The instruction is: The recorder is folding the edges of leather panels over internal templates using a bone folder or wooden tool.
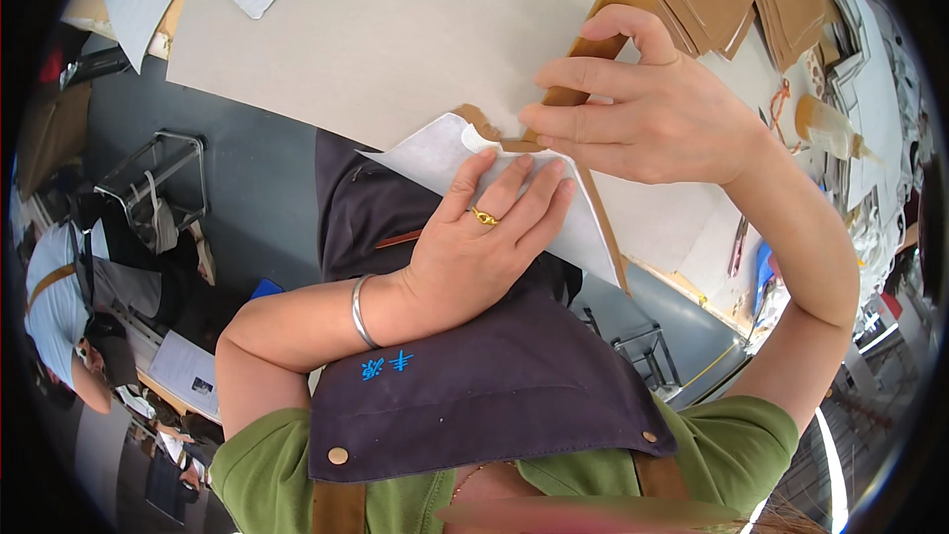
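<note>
Where pressed flat, white-lined brown card [554, 208]

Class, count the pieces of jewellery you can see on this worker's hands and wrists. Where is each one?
2. A gold ring sits on a finger of the left hand, and a silver bangle circles the left wrist. The right hand shows none, though its far side is hidden.

1. Top: green short-sleeved shirt [756, 430], sleeves end above the elbows, forearms bare.
2. Apron [494, 386]: dark purple-navy bib, small light-blue embroidered marking [388, 365] on the chest.
3. Apron hardware: brass-coloured round rivets [338, 455] at both upper bib corners.
4. Straps: brown, leather-like [338, 509], running from the rivets over the shoulders.
5. Left hand [474, 247]: gold ring [483, 217] on one finger, plain silver bangle [360, 311] at the wrist.
6. Right hand [652, 109]: no jewellery visible.
</note>
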